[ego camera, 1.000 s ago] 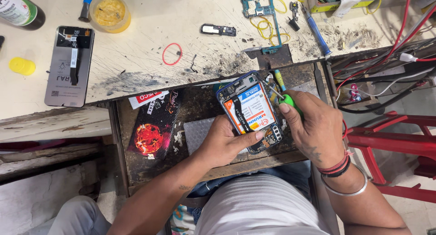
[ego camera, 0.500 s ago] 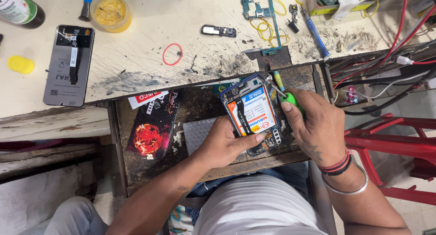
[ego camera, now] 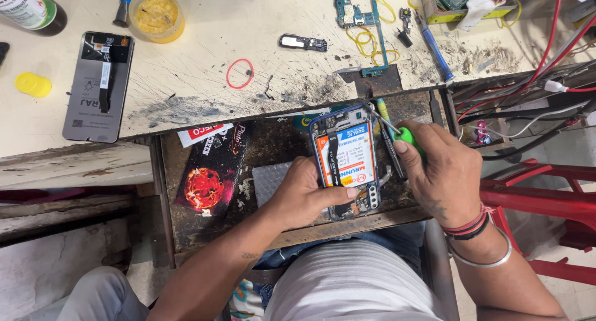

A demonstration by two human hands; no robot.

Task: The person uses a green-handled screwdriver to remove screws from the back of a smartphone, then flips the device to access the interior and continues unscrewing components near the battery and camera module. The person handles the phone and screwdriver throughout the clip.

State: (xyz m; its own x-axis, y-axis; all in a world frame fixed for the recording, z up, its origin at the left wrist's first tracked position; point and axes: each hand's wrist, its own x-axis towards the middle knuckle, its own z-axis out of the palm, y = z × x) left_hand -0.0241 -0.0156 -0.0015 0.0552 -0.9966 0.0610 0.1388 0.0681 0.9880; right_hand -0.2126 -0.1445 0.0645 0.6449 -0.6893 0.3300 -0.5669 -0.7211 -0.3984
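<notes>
Head view, looking down over a repair bench. We see the left hand (ego camera: 305, 194) resting on an opened phone (ego camera: 345, 161), its thumb pressed across the lower edge and its fingers curled along the phone's left side, pinning it flat. The phone lies back-off in a dark pulled-out drawer (ego camera: 267, 147), just below the bench edge, with its orange-and-white battery exposed. The right hand (ego camera: 444, 172) is closed round a green-handled screwdriver (ego camera: 397, 130), whose thin metal shaft slants up and left to the phone's upper right corner; we cannot tell whether the tip sits in a screw. Bracelets circle the right wrist. Left of the phone in the drawer lies a black packet with a red ball print (ego camera: 210, 175). On the scratched pale bench top (ego camera: 205, 41), well apart from the hands, we note a grey phone back cover (ego camera: 98, 85), a yellow tub (ego camera: 159, 13), a red rubber ring (ego camera: 239, 73), a blue-green circuit board (ego camera: 357, 10) and a blue-handled tool (ego camera: 433, 48).
</notes>
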